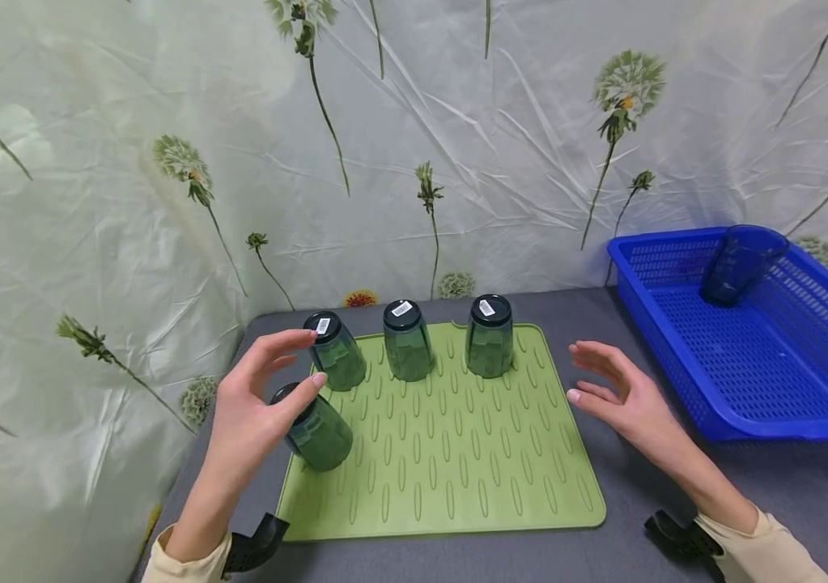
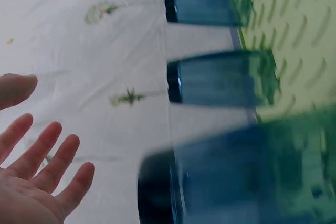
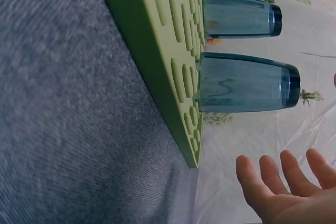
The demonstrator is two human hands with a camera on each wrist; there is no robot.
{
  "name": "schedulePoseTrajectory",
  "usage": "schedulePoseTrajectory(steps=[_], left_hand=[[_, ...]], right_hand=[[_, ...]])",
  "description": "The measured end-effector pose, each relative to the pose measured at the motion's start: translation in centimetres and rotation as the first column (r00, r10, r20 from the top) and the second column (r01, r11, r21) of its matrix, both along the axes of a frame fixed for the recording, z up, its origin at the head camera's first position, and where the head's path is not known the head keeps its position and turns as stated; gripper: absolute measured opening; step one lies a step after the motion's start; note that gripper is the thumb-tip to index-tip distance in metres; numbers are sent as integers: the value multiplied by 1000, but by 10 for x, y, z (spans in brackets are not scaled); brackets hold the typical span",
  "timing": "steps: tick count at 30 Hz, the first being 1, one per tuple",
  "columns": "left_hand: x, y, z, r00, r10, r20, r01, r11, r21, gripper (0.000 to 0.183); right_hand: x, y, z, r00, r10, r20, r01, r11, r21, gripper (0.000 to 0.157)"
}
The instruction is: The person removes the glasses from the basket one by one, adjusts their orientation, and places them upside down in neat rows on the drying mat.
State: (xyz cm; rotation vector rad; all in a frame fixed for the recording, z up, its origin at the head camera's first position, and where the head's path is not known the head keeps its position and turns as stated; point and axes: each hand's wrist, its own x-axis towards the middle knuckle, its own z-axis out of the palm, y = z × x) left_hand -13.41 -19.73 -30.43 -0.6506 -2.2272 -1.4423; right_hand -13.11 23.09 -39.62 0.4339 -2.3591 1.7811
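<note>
A green ribbed mat [image 1: 457, 486] carries several tinted glasses, all bottom up. Three stand along its back: the left one [image 1: 341, 360], the middle one [image 1: 408, 348] and the right one [image 1: 490, 348], each with a white label on its base. Nearer the front left corner is another glass [image 1: 322, 441]. My left hand [image 1: 249, 417] is above and beside that front glass, thumb and fingers spread; the left wrist view shows nothing in its grasp. Off the mat's right edge, my right hand [image 1: 632, 401] hovers with loosely bent fingers and holds nothing.
On the right stands a blue plastic basket [image 1: 807, 429] with one tilted dark blue glass [image 1: 741, 263] in its far part. The table has a grey cloth [image 1: 501, 559]. A dandelion-patterned sheet [image 1: 530, 162] hangs behind and along the left.
</note>
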Motion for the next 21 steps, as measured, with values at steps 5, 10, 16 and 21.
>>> schedulePoseTrajectory(steps=[5,10,16,21], left_hand=[[6,23,-5,996,-85,26,85,996,6,53],[9,44,-18,983,-159,90,158,987,15,51],[11,63,-38,960,-228,161,226,974,31,51],[13,72,-50,947,-253,200,258,966,0,58]], right_hand=[[0,2,3,1000,-11,-19,11,1000,-9,59],[-1,3,5,999,1,-40,-2,1000,-20,59],[1,3,9,999,-3,-52,4,1000,7,60],[3,2,15,997,-24,-69,27,998,51,59]])
